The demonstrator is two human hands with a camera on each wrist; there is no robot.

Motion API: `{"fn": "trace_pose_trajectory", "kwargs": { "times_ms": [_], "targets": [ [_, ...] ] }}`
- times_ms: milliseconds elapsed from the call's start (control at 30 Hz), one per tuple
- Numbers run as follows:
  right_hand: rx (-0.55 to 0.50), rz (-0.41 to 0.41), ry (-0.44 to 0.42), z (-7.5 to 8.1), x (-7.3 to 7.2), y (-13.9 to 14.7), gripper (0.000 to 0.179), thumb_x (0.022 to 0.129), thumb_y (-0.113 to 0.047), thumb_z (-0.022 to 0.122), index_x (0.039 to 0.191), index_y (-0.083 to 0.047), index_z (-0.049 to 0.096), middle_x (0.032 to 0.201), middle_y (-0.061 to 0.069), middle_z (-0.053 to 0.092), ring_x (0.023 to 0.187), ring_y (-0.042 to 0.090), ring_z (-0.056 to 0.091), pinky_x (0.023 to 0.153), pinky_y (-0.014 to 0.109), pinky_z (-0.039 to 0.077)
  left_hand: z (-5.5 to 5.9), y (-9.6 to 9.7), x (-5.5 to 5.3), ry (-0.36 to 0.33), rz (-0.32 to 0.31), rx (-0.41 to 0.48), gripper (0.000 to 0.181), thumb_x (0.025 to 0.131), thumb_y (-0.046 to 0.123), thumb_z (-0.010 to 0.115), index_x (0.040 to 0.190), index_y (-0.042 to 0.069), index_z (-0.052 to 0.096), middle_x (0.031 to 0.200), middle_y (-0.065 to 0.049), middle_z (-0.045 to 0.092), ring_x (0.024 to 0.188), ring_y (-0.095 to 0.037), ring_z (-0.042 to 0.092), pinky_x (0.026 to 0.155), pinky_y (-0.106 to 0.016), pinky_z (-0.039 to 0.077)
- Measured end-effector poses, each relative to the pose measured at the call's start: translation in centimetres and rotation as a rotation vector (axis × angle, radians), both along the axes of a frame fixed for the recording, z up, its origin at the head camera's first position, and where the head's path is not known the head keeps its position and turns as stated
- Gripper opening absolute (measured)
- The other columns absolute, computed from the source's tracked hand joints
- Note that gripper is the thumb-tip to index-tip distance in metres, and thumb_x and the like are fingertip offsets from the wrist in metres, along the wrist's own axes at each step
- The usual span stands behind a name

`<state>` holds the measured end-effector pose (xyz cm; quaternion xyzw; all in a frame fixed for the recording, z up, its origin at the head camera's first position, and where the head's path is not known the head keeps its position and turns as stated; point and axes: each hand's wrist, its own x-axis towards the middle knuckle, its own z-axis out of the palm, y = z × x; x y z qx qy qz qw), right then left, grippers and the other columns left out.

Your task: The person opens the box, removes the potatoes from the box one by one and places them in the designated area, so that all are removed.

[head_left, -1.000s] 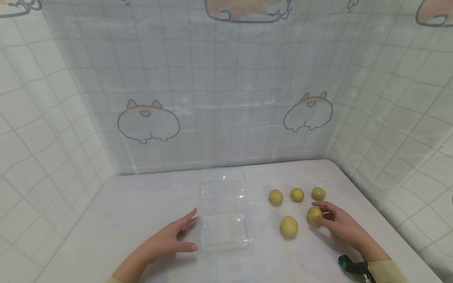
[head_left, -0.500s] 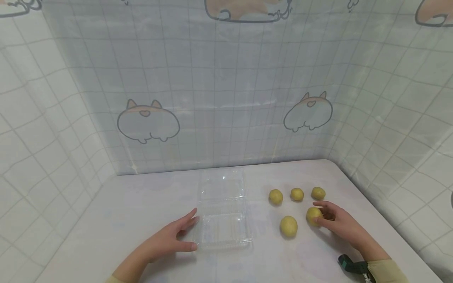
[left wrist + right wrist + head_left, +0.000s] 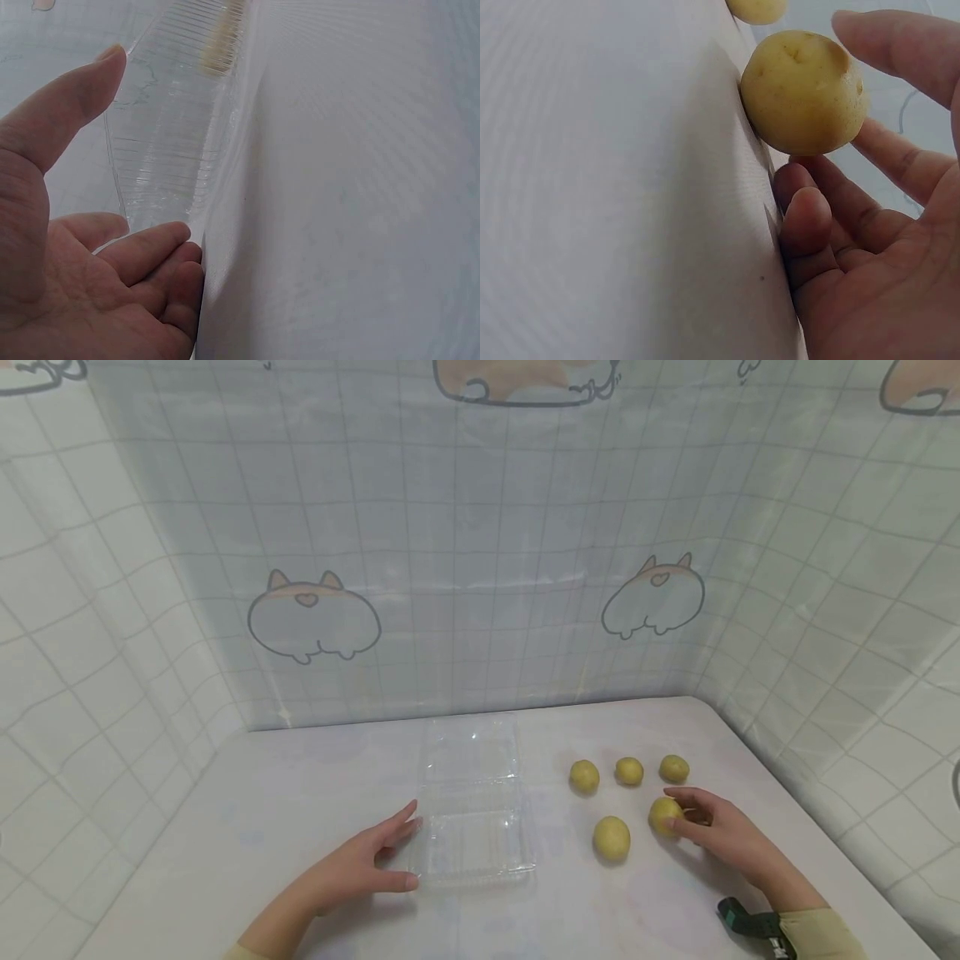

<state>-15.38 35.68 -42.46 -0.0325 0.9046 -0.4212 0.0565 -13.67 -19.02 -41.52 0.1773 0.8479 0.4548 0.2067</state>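
My left hand (image 3: 356,868) lies beside the left edge of a clear plastic clamshell box (image 3: 476,847), its thumb and fingers spread apart at that edge. The box stands with its lid (image 3: 472,752) laid back away from me. In the left wrist view the palm shows with nothing in it, and the thumb (image 3: 82,97) is held away from the fingers. On the right, my right hand (image 3: 723,835) is loosely around a yellow potato (image 3: 664,817) that rests on the table. The right wrist view shows the thumb (image 3: 900,45) at one side of this potato and the fingers at the other.
Another potato (image 3: 612,839) lies left of the right hand. Behind it a row holds a left potato (image 3: 584,777), a middle potato (image 3: 629,771) and a right potato (image 3: 674,768). A dark device (image 3: 742,920) is strapped to the right wrist. A grid-patterned curtain (image 3: 480,568) surrounds the table.
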Motion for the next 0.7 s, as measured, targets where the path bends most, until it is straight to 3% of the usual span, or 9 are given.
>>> {"fn": "trace_pose_trajectory", "kwargs": {
  "times_ms": [333,700],
  "targets": [
    [-0.027,-0.087,0.022,0.36,0.01,0.11,0.072,0.096,-0.052,0.058,0.144,-0.001,0.042,0.130,0.020,0.056,0.114,0.034,0.056,0.074,0.032,0.053,-0.09,0.01,-0.02,0.020,-0.003,-0.035,0.092,0.089,0.041,0.074,0.160,0.024,0.018,0.155,0.002,0.038,0.138,-0.029,0.040,0.109,-0.031,0.036],
    [-0.012,-0.077,0.016,-0.14,-0.17,0.21,0.071,0.095,-0.052,0.060,0.143,-0.003,0.045,0.128,0.019,0.058,0.114,0.034,0.057,0.078,0.032,0.053,-0.48,-0.04,-0.23,0.001,-0.013,0.028,0.079,0.098,0.036,0.063,0.160,0.019,0.017,0.157,-0.007,0.035,0.137,-0.037,0.040,0.105,-0.024,0.036]
  ]
}}
